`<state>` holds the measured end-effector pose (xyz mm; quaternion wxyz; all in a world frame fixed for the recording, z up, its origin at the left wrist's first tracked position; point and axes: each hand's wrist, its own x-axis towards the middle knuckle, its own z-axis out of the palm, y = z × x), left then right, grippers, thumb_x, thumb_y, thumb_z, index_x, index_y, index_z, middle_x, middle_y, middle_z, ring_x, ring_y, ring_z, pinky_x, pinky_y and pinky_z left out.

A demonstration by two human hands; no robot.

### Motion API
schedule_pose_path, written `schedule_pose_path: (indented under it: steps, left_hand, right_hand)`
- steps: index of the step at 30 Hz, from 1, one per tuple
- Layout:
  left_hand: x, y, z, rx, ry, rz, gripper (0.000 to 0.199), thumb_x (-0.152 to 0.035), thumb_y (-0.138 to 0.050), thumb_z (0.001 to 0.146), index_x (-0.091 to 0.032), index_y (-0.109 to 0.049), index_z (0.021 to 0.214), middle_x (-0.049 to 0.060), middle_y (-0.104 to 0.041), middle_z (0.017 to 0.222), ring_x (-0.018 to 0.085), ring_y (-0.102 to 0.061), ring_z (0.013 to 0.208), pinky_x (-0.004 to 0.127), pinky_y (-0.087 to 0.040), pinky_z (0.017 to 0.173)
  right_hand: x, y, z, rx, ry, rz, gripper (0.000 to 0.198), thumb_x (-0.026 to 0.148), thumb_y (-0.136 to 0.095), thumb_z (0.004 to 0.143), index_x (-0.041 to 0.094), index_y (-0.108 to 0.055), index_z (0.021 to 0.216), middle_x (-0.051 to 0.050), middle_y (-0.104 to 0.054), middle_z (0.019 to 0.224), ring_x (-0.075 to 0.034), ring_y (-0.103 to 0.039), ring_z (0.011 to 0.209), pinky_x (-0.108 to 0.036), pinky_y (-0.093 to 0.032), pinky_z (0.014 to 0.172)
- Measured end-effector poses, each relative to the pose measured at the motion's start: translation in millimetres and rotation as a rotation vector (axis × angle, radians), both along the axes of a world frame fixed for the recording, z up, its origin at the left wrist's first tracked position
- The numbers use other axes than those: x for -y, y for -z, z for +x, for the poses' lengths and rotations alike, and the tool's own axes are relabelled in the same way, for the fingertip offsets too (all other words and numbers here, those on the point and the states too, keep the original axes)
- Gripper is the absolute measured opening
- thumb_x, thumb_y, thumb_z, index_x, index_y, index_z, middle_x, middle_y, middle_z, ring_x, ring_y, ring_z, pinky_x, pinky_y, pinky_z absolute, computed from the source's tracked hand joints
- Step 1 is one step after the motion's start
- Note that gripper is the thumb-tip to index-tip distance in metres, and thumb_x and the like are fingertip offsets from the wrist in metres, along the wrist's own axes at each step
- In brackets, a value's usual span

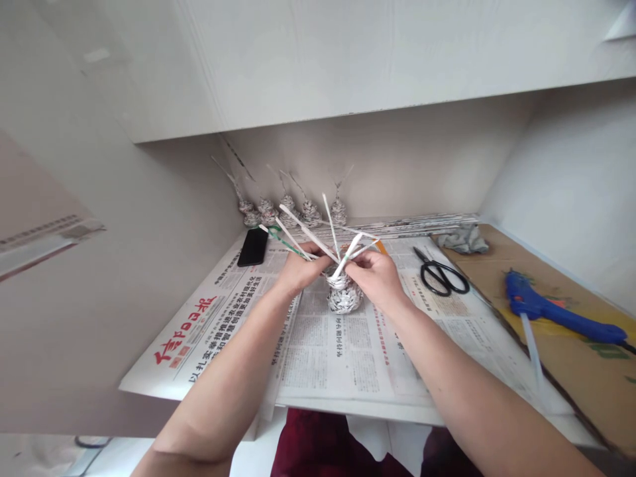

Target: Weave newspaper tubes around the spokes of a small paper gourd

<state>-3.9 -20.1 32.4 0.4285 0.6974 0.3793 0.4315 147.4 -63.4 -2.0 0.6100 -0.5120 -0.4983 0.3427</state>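
In the middle of the newspaper-covered table stands a small gourd-shaped weaving of rolled newspaper [344,298], its round body upright. Several loose paper strips [308,230] fan out from its top. My left hand [304,266] grips the neck and strips from the left, fingers closed, their tips partly hidden behind the paper. On the other side, my right hand [375,273] pinches a strip near the neck between thumb and forefinger.
Several similar woven gourds [311,211] line the back wall, beside a bundle of long paper rolls [397,227]. A black phone [253,247] lies left. Black-handled scissors [442,275], a crumpled grey cloth [463,239] and a blue glue gun [556,311] on cardboard [501,255] are right. An overhang [348,59] hangs above.
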Motion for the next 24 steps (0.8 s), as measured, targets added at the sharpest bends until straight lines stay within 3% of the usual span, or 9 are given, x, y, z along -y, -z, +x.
schedule_pose_path:
  steps: [3,6,8,11,15,21,24]
  left_hand:
    - [-0.8,-7.0,-8.1,-0.026,0.119,-0.042,0.019,-0.025,-0.067,0.071,-0.014,-0.073,0.085,0.007,-0.072,0.079,0.019,-0.066,0.071,0.029,-0.054,0.065]
    - [-1.8,-17.1,-20.7,-0.042,0.393,-0.052,0.029,-0.025,-0.07,0.071,-0.017,-0.072,0.099,0.01,-0.073,0.099,0.021,-0.068,0.089,0.033,-0.054,0.082]
    - [-2.9,-22.1,-28.7,-0.092,0.503,-0.047,0.038,-0.02,-0.074,0.066,-0.018,-0.071,0.104,0.011,-0.072,0.106,0.022,-0.067,0.095,0.037,-0.052,0.09]
    - [-5.4,-24.1,-36.0,-0.157,0.471,0.002,0.038,-0.02,-0.077,0.062,-0.02,-0.073,0.1,0.01,-0.073,0.1,0.023,-0.068,0.094,0.039,-0.053,0.088]
    - [-8.1,-20.7,-35.8,-0.146,0.323,0.103,0.024,-0.023,-0.079,0.059,-0.023,-0.075,0.083,0.007,-0.074,0.081,0.021,-0.07,0.079,0.034,-0.057,0.072]
    - [-9.4,-12.3,-27.3,-0.06,0.401,-0.043,0.026,-0.033,-0.071,0.072,-0.018,-0.074,0.092,0.01,-0.073,0.09,0.018,-0.068,0.073,0.03,-0.056,0.065]
    - [-9.0,-7.8,-22.0,-0.058,0.331,-0.014,0.03,-0.032,-0.073,0.07,-0.014,-0.073,0.093,0.009,-0.073,0.086,0.016,-0.066,0.067,0.027,-0.054,0.059]
  right_hand:
    - [-1.2,2.2,0.4,0.019,0.056,0.007,0.018,0.035,-0.071,0.066,0.019,-0.071,0.073,-0.004,-0.072,0.071,-0.018,-0.064,0.06,-0.029,-0.05,0.058]
    - [-3.6,5.9,0.6,0.021,0.096,0.014,0.017,0.035,-0.071,0.065,0.019,-0.071,0.071,-0.003,-0.072,0.068,-0.018,-0.063,0.058,-0.029,-0.048,0.057]
    - [-4.8,7.7,0.6,0.013,0.095,0.013,0.016,0.034,-0.071,0.065,0.019,-0.071,0.07,-0.003,-0.071,0.067,-0.017,-0.062,0.057,-0.029,-0.048,0.056]
    - [-5.4,8.6,0.6,0.002,0.077,0.005,0.016,0.035,-0.071,0.066,0.019,-0.071,0.07,-0.002,-0.07,0.063,-0.018,-0.062,0.057,-0.029,-0.048,0.057]
    - [-4.7,8.2,0.0,0.016,0.069,0.001,0.018,0.037,-0.071,0.067,0.019,-0.071,0.071,-0.001,-0.069,0.062,-0.018,-0.062,0.058,-0.029,-0.048,0.057]
    - [-4.0,8.3,-2.0,0.029,0.073,-0.01,0.02,0.039,-0.071,0.068,0.019,-0.071,0.074,-0.002,-0.069,0.065,-0.018,-0.062,0.06,-0.029,-0.048,0.057]
    - [-3.8,8.6,-3.0,0.026,0.069,-0.005,0.02,0.038,-0.07,0.068,0.019,-0.071,0.076,-0.002,-0.07,0.069,-0.018,-0.063,0.06,-0.029,-0.049,0.059]
